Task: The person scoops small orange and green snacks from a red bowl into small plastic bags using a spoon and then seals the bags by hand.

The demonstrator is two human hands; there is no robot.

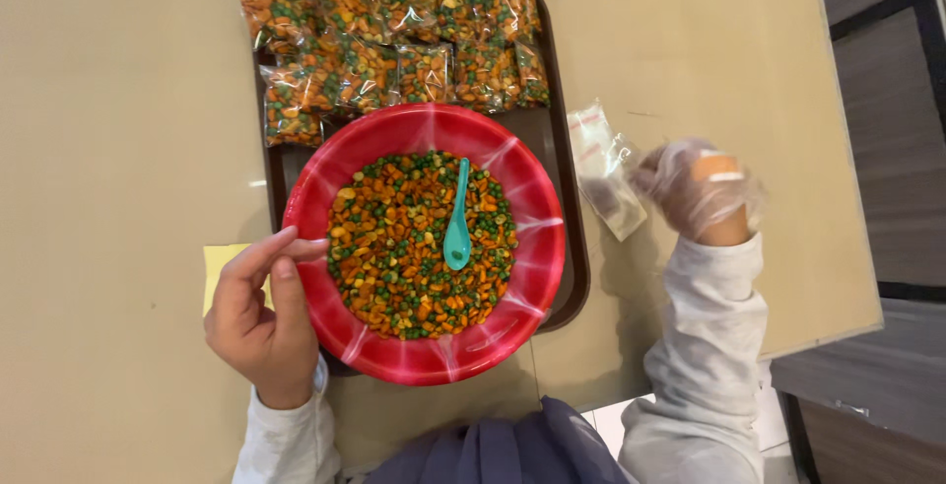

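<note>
A red bowl (340,173) full of orange and green snack mix stands on a dark brown tray (564,164), with a teal spoon (458,218) lying in the mix. My left hand (258,318) rests bare at the bowl's left rim, its fingertips touching the rim. My right hand (698,188), in a thin clear glove, is to the right of the tray and pinches an empty clear plastic bag (603,164) by its edge. Several filled bags of the same mix (394,35) lie in rows at the tray's far end.
The tray sits on a beige table (118,129) whose right edge (855,247) drops to a dark floor. A yellow note (219,265) lies by my left hand. More clear bags lie under the held one.
</note>
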